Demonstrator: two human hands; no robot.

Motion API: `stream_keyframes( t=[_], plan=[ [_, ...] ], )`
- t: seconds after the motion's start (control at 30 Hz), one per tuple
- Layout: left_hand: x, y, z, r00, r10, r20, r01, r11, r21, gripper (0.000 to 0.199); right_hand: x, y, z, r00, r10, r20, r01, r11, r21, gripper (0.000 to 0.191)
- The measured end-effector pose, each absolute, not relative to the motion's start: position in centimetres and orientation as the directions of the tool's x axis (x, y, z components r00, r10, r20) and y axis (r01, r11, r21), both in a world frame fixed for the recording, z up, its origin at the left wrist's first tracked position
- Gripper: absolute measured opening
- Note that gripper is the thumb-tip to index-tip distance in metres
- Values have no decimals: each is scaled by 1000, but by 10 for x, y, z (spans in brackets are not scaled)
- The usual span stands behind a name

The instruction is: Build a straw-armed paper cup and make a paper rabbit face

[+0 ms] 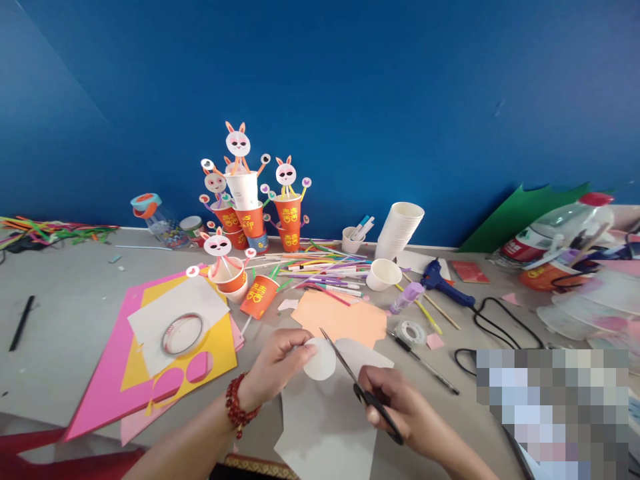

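Observation:
My left hand (283, 363), with a red bead bracelet (241, 403) at the wrist, pinches the left edge of a round white paper disc (320, 361). My right hand (393, 403) is closed round the black handles of a pair of scissors (367, 393). The blades point up and left and pass close by the disc's right edge; I cannot tell whether they touch it. Under both hands lies a large white paper sheet (327, 427), and an orange paper sheet (335, 317) is just beyond.
Paper-cup rabbits (240, 187) stand along the back left. Pink and yellow sheets (115, 360) carry a tape roll (183, 333). To the right are a cup stack (400, 227), glue stick (406, 298), blue glue gun (445, 283), clear tape (410, 331) and pen (425, 363).

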State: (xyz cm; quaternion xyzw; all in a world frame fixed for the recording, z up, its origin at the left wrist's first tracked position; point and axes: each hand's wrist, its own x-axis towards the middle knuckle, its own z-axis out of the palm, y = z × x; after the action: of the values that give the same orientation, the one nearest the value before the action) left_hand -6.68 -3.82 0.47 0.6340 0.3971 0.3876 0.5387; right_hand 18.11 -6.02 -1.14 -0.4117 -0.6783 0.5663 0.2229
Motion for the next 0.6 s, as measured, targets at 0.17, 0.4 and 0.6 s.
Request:
stream_keyframes(
  t=[0.17, 0.4, 0.6],
  plan=[
    [-67, -38, 3, 377, 924, 65, 97, -109, 989, 37, 181, -60, -11, -557, 813, -169, 314, 17, -949, 69],
    [-67, -38, 4, 374, 925, 61, 93, -103, 990, 36, 183, -60, -15, -571, 807, -147, 298, 38, -954, 67],
    [-68, -38, 3, 380, 923, 53, 78, -89, 993, 33, 183, -60, -16, -562, 817, -130, 294, 51, -954, 67]
  ],
)
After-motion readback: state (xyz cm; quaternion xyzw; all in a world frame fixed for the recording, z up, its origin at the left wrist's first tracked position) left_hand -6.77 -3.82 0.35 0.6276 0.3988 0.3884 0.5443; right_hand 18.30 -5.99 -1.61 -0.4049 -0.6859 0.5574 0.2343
